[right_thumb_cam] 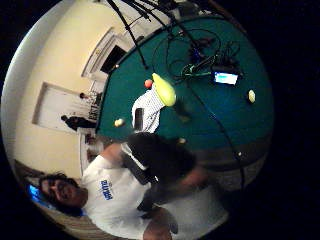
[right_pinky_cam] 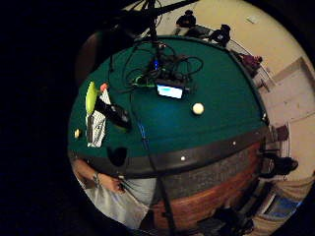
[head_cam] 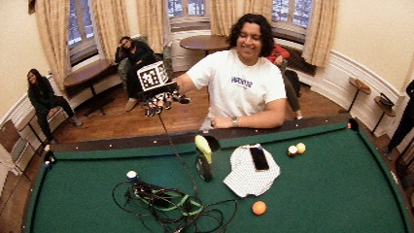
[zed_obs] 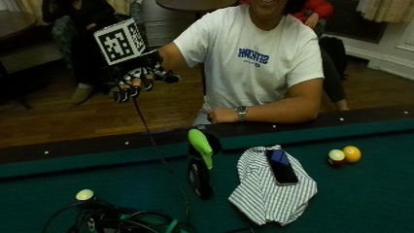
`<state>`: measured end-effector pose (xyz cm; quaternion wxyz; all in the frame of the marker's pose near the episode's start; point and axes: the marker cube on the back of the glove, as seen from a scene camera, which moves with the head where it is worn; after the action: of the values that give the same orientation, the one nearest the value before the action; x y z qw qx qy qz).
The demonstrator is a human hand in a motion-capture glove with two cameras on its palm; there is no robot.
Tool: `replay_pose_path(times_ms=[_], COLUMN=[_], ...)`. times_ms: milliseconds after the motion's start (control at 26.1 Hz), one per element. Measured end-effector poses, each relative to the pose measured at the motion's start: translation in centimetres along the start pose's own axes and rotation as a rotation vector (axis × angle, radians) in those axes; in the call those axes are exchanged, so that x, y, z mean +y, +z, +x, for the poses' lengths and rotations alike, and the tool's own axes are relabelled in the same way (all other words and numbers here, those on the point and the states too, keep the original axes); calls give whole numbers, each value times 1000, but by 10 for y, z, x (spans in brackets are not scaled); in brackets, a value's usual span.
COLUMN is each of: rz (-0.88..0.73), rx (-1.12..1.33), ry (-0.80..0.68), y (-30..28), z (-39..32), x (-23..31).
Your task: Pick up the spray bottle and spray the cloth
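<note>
On the far left of the green tabletop (zed_obs: pixel 362 204) sits a white ball (zed_obs: pixel 85 194), right by a heap of cables (zed_obs: pixel 123 221). Above it, the person's gloved right hand (zed_obs: pixel 132 80) is held up high in the air, well away from the tabletop and behind its dark rail. Its fingers (zed_obs: pixel 123 93) hang down a little apart and hold nothing, so the pick-up looks like it has not begun. Next comes the spray bottle (zed_obs: pixel 200 167). It has a dark body and a lime green top, and it stands upright near the rail, so it looks easy to grab from above or from the side. Just beside the bottle lies the striped cloth (zed_obs: pixel 265 194), flat but crumpled. It is close enough that a spray would likely reach it. A dark phone (zed_obs: pixel 282 166) lies on top of the cloth, maybe to hold it still, and it could get wet. The person's bare hand (zed_obs: pixel 223 115) rests on the rail behind the cloth. On the right, two balls (zed_obs: pixel 344 156) touch each other.
</note>
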<state>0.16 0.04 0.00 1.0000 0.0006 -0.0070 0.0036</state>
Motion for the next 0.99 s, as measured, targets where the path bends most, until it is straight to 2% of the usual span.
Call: replay_pose_path(times_ms=[650,995], rz=[-24,-71], rx=[-55,-55], ry=[-3,-65], y=[11,62], z=[9,18], x=[-3,-4])
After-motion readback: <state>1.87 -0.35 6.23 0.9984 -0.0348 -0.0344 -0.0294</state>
